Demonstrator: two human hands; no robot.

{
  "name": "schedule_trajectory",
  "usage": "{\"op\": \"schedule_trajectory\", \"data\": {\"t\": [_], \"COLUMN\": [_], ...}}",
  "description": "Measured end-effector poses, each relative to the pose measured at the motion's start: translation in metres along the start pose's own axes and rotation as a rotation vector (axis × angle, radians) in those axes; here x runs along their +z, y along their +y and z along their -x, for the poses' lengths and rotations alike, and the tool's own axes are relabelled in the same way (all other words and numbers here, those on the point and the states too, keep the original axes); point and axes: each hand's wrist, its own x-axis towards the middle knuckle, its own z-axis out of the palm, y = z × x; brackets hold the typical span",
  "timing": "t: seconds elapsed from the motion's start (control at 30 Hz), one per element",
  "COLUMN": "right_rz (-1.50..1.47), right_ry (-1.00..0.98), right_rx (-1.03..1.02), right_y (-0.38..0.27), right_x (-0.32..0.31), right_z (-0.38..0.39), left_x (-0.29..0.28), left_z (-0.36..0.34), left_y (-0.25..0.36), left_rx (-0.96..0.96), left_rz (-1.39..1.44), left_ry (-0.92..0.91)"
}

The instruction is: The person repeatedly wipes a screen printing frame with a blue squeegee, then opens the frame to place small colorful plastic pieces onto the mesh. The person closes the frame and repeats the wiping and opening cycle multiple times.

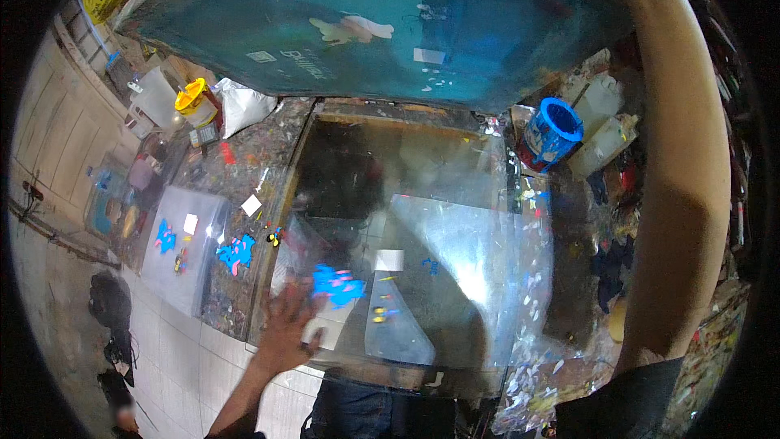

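Note:
My left hand is slightly blurred, its fingers spread and empty over the near left edge of a glass-topped work surface. Close to its fingertips is a blue-and-pink printed shape on a clear plastic sheet that lies on the glass. A white rectangle and small yellow marks show on the same sheet. My right arm reaches up along the right side, and its hand is beyond the top edge. Across the far side, a teal printing screen stands tilted up.
Left of the glass, another printed clear sheet lies on the paint-spotted bench. Behind it stand a yellow-rimmed tub and a white bag. A blue-rimmed paint can and cloudy plastic jugs are at the right.

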Motion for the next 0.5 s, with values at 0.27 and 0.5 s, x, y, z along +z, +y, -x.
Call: {"op": "schedule_trajectory", "data": {"t": [0.27, 0.5], "right_rz": [0.142, 0.004], "right_ry": [0.024, -0.003], "right_rx": [-0.116, 0.036], "right_y": [0.006, -0.007], "right_x": [-0.002, -0.003], "right_z": [-0.008, 0.004], "left_x": [0.008, 0.058], "left_z": [0.044, -0.016], "left_y": [-0.029, 0.086], "left_rx": [-0.080, -0.121], "left_rz": [0.004, 0.044], "left_ry": [-0.152, -0.046]}}
